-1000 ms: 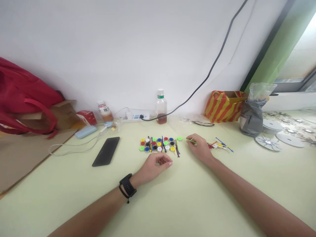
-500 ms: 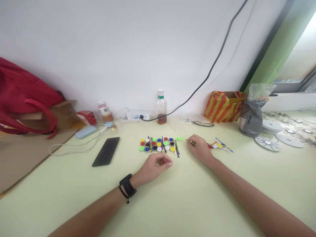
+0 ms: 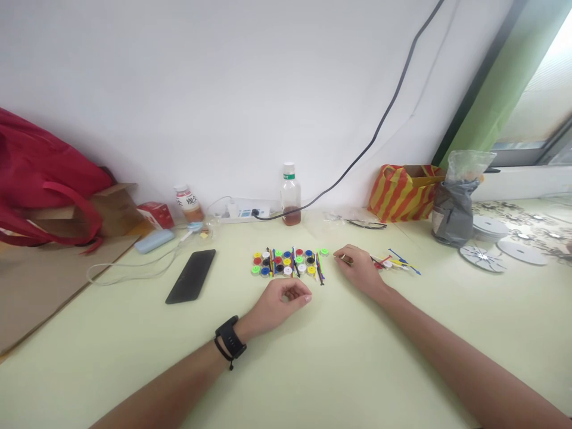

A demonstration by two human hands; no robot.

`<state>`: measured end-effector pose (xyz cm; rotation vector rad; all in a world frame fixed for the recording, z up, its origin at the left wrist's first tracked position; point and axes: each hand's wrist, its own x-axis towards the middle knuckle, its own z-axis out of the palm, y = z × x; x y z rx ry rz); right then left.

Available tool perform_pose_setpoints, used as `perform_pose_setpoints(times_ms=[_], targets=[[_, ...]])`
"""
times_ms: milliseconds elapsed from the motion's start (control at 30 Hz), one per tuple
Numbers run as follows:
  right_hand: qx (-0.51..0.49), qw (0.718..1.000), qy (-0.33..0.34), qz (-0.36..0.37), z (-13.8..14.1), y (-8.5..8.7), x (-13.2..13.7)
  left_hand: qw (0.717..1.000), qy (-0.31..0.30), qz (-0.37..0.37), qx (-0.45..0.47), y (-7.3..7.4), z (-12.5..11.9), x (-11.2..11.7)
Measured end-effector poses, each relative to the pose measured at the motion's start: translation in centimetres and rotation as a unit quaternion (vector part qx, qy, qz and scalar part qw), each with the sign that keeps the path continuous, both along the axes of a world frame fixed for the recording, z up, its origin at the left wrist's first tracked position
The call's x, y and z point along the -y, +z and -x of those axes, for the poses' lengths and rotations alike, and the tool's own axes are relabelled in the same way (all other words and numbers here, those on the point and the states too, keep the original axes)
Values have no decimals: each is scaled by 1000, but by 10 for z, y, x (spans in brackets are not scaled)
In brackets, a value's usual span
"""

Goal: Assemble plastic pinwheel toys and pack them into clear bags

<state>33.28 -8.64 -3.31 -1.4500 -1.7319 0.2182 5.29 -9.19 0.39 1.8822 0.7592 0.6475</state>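
My right hand (image 3: 360,269) is pinched at the fingertips around a thin plastic stick (image 3: 346,259), mostly hidden by the fingers. Just left of it lies a bright green round disc piece (image 3: 324,252). Rows of small coloured discs (image 3: 287,270) in red, blue, yellow, black, green and white stand on the table, with columns of thin coloured sticks (image 3: 319,268) between them. My left hand (image 3: 277,305) rests in front of these rows, loosely curled with thumb and forefinger together and nothing visible inside. Right of my right hand lies a loose pile of coloured sticks (image 3: 404,263) and discs.
A black phone (image 3: 191,276) lies left of my left hand. Behind stand a bottle (image 3: 291,199), a power strip (image 3: 241,214) and a striped bag (image 3: 402,193). Farther right are a grey bag (image 3: 453,211) and grey discs (image 3: 482,260); cardboard (image 3: 58,280) lies at left.
My right hand has turned slightly, and the green stick that stuck out from its fingertips is now mostly hidden. My left hand stays in place.
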Motion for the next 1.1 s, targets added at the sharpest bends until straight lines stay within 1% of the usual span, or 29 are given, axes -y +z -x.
perform_pose_setpoints(times_ms=[267, 433, 533, 700, 800, 900, 1000, 1100], targets=[[19, 1000, 0, 3, 1, 2, 3, 1000, -2, 3, -2, -1, 1, 0], [46, 998, -37, 8, -2, 11, 7, 1000, -1, 0, -2, -1, 1, 0], [34, 998, -40, 45, -5, 21, 11, 1000, -1, -2, -5, 0, 0, 0], [-5, 988, -21, 151, -10, 44, 20, 1000, 0, 5, -3, 1, 0, 1], [-10, 980, 17, 200, -13, 60, 26, 1000, 2, 5, 0, 0, 0, 1], [-26, 960, 81, 267, -14, 72, 34, 1000, 5, 5, 1, -3, 0, 0], [-51, 929, 156, 332, -8, 78, 41, 1000, -2, 0, -6, -4, 0, 0], [-69, 906, 217, 356, 4, 79, 46, 999, -20, -19, -20, -1, 1, 2]])
